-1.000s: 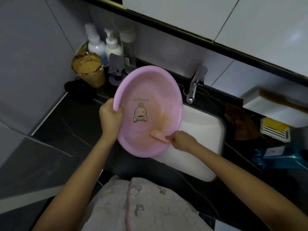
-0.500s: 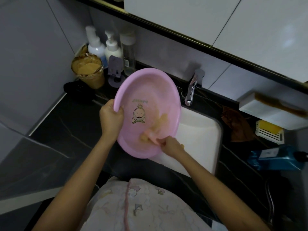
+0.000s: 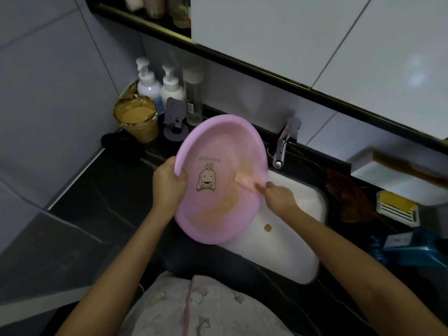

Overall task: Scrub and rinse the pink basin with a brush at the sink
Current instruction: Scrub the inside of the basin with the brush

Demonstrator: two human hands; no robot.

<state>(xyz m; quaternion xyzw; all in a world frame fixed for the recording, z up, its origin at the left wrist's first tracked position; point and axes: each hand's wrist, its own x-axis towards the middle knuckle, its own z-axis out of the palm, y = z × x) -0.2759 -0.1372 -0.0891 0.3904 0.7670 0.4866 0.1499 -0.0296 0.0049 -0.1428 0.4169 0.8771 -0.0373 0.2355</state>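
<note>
Head view: left hand (image 3: 168, 184) grips the tilted pink basin's (image 3: 219, 146) rim over the white sink (image 3: 312, 200); right hand (image 3: 278, 194) holds a pink brush (image 3: 243, 181) against its smeared inside.

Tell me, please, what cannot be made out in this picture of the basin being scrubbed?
Head view:
- brush: motion-blurred, bristles unclear; its handle is hidden inside the right hand.
- sink: left part hidden behind the pink basin.
- left hand: its grip behind the basin's rim is out of sight.

Tilted pink basin (image 3: 218, 170) (smeared), brush (image 3: 244, 181) inside.
</note>
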